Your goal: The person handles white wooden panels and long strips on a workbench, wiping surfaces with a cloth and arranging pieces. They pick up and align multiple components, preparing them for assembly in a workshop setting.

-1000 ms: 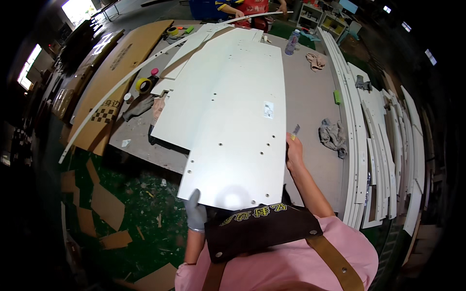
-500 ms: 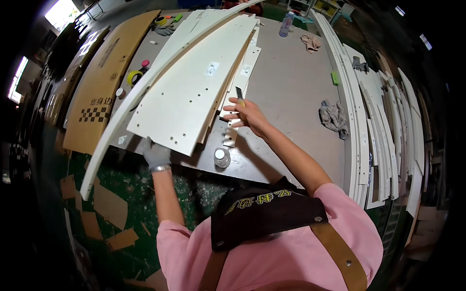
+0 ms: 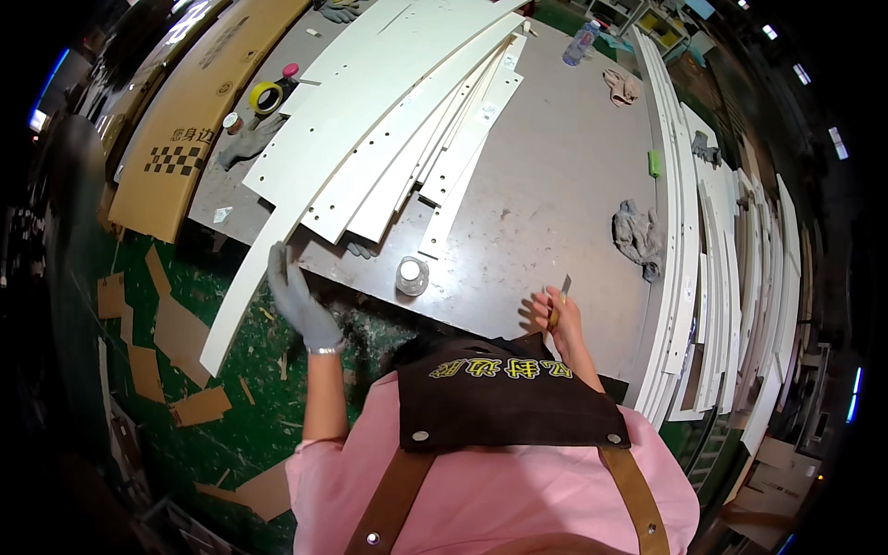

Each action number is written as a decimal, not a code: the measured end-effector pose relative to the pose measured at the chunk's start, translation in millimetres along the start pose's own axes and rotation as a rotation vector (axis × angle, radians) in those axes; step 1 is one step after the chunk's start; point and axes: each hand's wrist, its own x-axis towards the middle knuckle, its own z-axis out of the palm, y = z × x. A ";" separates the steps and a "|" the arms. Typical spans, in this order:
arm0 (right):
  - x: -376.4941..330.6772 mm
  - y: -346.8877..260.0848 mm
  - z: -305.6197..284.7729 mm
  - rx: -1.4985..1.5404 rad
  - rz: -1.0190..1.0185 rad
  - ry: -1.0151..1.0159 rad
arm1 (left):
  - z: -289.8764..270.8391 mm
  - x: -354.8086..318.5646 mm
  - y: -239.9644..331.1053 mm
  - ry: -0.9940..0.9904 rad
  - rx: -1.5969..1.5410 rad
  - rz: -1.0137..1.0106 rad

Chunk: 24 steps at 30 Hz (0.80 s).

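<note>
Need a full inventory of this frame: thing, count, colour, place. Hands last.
curved panels: several, count unclear, white, stacked and fanned across the table's left half
long curved strip: one, white, overhanging the table's near-left edge
table: one, grey-brown, centre
small jar: one, clear with white lid, near table edge
tape roll: one, yellow, far left of table
rags: at least two, grey, right part of table
bottle: one, clear, far end
cardboard sheet: one, tan, left of table
panel stack: many, white, on edge along the right
cardboard scraps: several, brown, green floor at left
left hand: grey glove, touching the long strip
right hand: bare, holding a small blade tool
</note>
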 end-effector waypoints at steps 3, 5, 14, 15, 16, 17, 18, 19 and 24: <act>-11.2 33.3 -33.5 0.147 0.026 0.059 | 20.5 -32.2 36.0 -0.021 0.127 0.226; -7.9 44.5 -45.8 0.183 0.035 0.031 | 31.7 -58.8 42.8 -0.179 0.189 0.349; -29.0 51.2 -82.8 0.242 -0.054 0.085 | 78.8 -172.8 -97.4 -1.087 0.210 0.077; -32.3 56.0 -92.7 0.242 -0.045 0.100 | 83.9 -183.1 -99.0 -1.107 0.245 0.043; -36.8 58.6 -105.0 0.258 -0.057 0.133 | 89.8 -194.4 -99.8 -1.067 0.115 -0.238; -38.2 63.9 -117.4 0.282 -0.066 0.160 | 95.8 -207.1 -89.7 -0.996 -0.003 -0.523; -37.6 69.8 -131.0 0.304 -0.074 0.183 | 101.3 -215.1 -83.4 -0.902 -0.114 -0.806; -36.7 73.5 -143.7 0.324 -0.081 0.204 | 108.1 -216.6 -93.3 -0.974 -0.105 -0.779; -29.8 74.7 -200.8 0.298 -0.182 0.374 | 143.1 -236.6 -123.5 -1.178 -0.010 -0.639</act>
